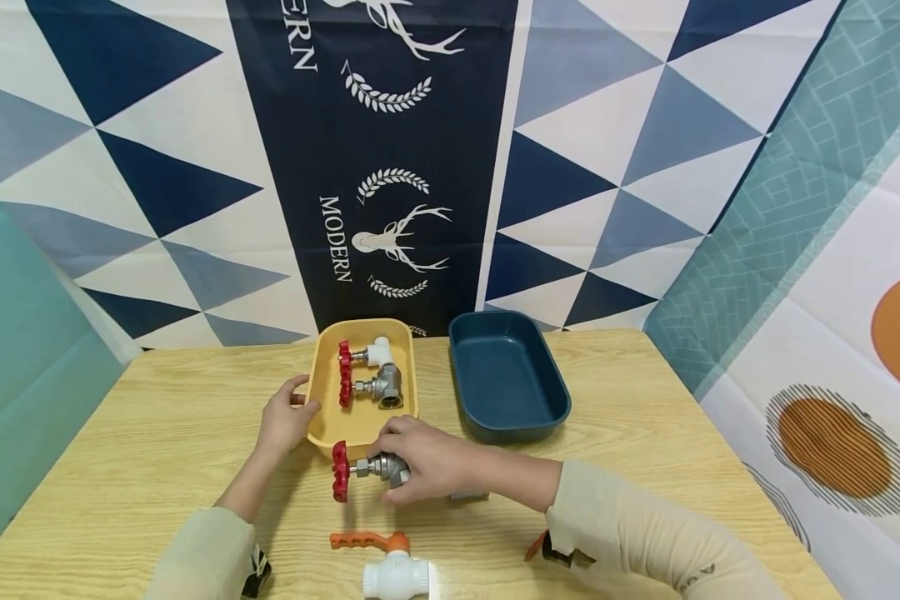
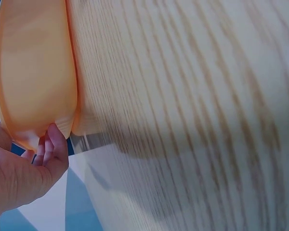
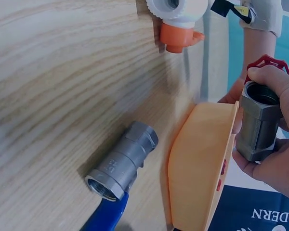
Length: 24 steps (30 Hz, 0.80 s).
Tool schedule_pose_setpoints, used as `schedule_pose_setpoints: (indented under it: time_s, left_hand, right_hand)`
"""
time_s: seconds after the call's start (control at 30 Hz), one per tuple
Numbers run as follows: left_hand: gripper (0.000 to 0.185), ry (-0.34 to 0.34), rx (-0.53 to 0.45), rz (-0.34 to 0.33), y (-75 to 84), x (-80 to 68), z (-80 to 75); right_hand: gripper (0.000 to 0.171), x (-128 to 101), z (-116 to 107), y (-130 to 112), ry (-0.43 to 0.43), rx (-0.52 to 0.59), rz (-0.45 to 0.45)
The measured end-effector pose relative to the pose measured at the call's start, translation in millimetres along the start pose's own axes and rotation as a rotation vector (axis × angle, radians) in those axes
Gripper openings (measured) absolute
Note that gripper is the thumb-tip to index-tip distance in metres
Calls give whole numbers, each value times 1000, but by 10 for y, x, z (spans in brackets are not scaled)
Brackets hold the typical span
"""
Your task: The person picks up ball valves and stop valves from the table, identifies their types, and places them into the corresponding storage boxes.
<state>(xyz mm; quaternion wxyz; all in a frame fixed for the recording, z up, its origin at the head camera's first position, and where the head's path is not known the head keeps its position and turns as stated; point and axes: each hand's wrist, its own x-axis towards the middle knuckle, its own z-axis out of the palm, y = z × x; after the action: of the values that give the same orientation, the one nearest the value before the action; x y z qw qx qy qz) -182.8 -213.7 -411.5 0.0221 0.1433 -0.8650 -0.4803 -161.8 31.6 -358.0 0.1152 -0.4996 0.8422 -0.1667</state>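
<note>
The right hand (image 1: 435, 462) holds a metal valve (image 1: 390, 469) over the near edge of a yellow tray (image 1: 352, 425), its fingers pinching the valve's body from opposite sides. The valve's red wheel (image 1: 341, 472) points left in the head view, and the stem, its long axis, runs sideways and close to level from the wheel to the body in the hand. In the right wrist view, an open end of the body faces the top. The left hand (image 1: 285, 421) grips the tray's left wall, the thumb at the rim and the fingers bent against the outside. Inside the tray lie a white valve (image 1: 380, 353) and, nearer the person, a grey valve (image 1: 386, 387); both have red wheels pointing left, with their stems roughly parallel to the held one. A blue tray (image 1: 506, 379) stands to the right, apart from the yellow one. On the worktop (image 1: 157, 467), near the person, a valve with an orange handle (image 1: 396, 577) lies with its handle pointing left. The right wrist view also shows a valve with a blue handle (image 3: 123, 161), lying aslant on the worktop.
</note>
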Motion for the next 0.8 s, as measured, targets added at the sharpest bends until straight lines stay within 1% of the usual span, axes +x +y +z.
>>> schedule_pose_setpoints:
  time_s: [0.23,0.47,0.6,0.8]
  left_hand:
    - [51,-6,-7,-1,-16,-5,5]
    - [51,1,-4,5,-34,1,12]
    - [52,-6,-11,6,-44,11,15]
    - [52,-3,3,7,-40,29,15]
  right_hand:
    - [50,15,-29,7,-7,4,12]
    - [48,34,-62,26,3,-9,13]
    - [48,47,-84,27,-5,-6,32]
    - [48,69,-114,25,6,-24,52]
